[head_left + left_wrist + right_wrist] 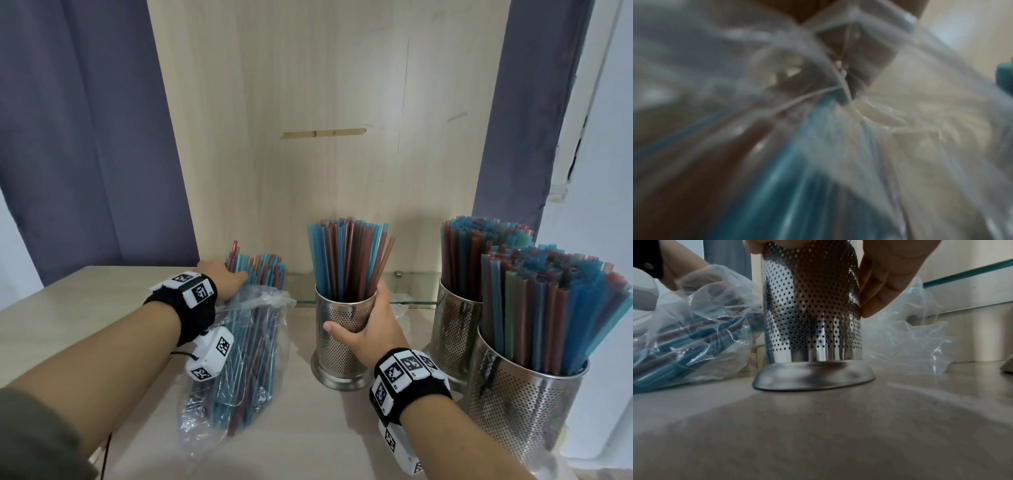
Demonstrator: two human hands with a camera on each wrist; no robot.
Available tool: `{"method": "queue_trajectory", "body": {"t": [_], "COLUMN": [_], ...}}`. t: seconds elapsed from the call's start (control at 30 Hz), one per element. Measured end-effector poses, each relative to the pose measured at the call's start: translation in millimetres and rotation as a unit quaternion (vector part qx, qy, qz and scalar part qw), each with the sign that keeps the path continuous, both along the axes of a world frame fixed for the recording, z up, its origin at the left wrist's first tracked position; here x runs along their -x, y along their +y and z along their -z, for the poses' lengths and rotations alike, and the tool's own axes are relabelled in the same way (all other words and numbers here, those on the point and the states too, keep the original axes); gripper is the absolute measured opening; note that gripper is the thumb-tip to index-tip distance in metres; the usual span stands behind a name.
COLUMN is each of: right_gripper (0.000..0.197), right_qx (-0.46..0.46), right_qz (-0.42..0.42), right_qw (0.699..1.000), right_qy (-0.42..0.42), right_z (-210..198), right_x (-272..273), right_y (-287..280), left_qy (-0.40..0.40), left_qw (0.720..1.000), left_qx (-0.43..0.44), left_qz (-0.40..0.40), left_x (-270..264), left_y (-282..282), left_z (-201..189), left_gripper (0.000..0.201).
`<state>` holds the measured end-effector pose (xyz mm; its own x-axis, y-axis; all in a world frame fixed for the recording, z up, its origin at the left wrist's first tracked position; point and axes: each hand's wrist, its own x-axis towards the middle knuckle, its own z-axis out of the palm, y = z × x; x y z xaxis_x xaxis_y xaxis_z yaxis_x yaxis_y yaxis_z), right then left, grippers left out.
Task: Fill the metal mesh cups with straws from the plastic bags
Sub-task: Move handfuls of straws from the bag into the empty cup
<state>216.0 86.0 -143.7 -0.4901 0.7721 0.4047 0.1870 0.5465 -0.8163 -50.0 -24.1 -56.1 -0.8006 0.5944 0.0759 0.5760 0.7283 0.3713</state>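
The half-filled mesh cup (343, 334) stands upright on the bench (85, 318), your right hand (371, 329) wrapped around it. Beside it, your left hand (222, 279) grasps straws (263, 270) protruding from the plastic bag (239, 370).

My head camera looks down from above at the table (85, 308). My right wrist camera sits low, very near the middle cup (812, 313). My left wrist camera is pressed close to the bag (920, 146), all blurry. All three show that bag
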Motion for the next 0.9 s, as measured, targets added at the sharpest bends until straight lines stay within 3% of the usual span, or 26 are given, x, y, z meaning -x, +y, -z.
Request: {"method": "queue_trajectory", "body": {"t": [0.1, 0.17, 0.4, 0.5, 0.6, 0.83, 0.9], "right_gripper": [0.109, 0.109, 0.109, 0.11, 0.11, 0.113, 0.114], "right_qx": [0.004, 0.005, 0.008, 0.008, 0.01, 0.009, 0.007], "right_qz": [-0.005, -0.006, -0.008, -0.007, -0.005, -0.004, -0.003], "right_qw": [1.0, 1.0, 1.0, 1.0, 1.0, 1.0, 1.0], "right_qy": [-0.002, -0.002, -0.003, -0.004, -0.005, -0.006, -0.006], "right_z": [0, 0, 3, 3, 3, 4, 4], "right_x": [-1, -2, -1, 0, 0, 1, 0], "right_y": [1, 3, 3, 3, 3, 5, 5], "left_qy": [0.01, -0.011, -0.08, -0.102, -0.065, 0.0, 0.006], "left_qw": [0.999, 0.991, 0.939, 0.903, 0.849, 0.648, 0.608], "left_qx": [-0.049, -0.129, -0.329, -0.413, -0.523, -0.759, -0.79], "left_qz": [0.002, 0.02, 0.062, 0.064, 0.041, 0.072, 0.074], "left_x": [-1, -1, 6, 9, 9, -27, -34], "left_y": [1, 2, 2, 5, 4, -28, -41], "left_z": [-13, -19, -43, -54, -69, -147, -168], "left_gripper": [0.04, 0.035, 0.031, 0.029, 0.014, 0.005, 0.011]}}
